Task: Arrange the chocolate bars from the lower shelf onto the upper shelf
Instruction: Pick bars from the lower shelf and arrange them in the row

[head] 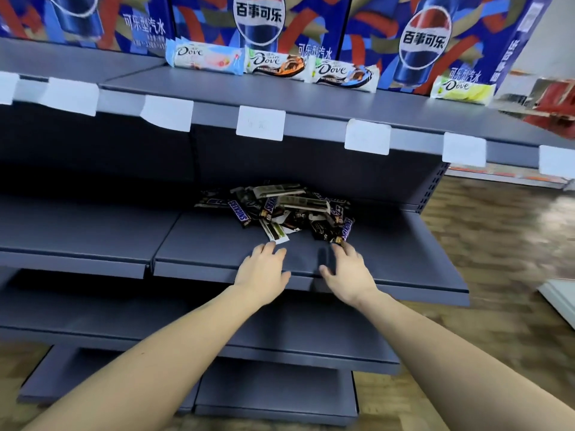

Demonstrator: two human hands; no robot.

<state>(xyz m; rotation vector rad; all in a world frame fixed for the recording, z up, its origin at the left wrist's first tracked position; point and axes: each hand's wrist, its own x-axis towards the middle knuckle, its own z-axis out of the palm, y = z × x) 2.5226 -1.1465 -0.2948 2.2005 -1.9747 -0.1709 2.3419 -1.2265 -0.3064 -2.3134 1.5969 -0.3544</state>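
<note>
Three blue cartons (258, 23) printed with a cola logo and Chinese characters stand along the far side of the upper shelf (311, 98), whose front edge carries blank white price tags (260, 123). Just in front of them four Dove bars (278, 65) lie in a row. On the lower shelf (217, 244) a loose heap of chocolate bars (280, 209) sits centre, several reading Snickers. The left hand (263, 272) lies flat, grip wide, fingertips at a white-green wrapper (275, 233). The right hand (345, 269), fingers spread, touches the heap's near right end.
</note>
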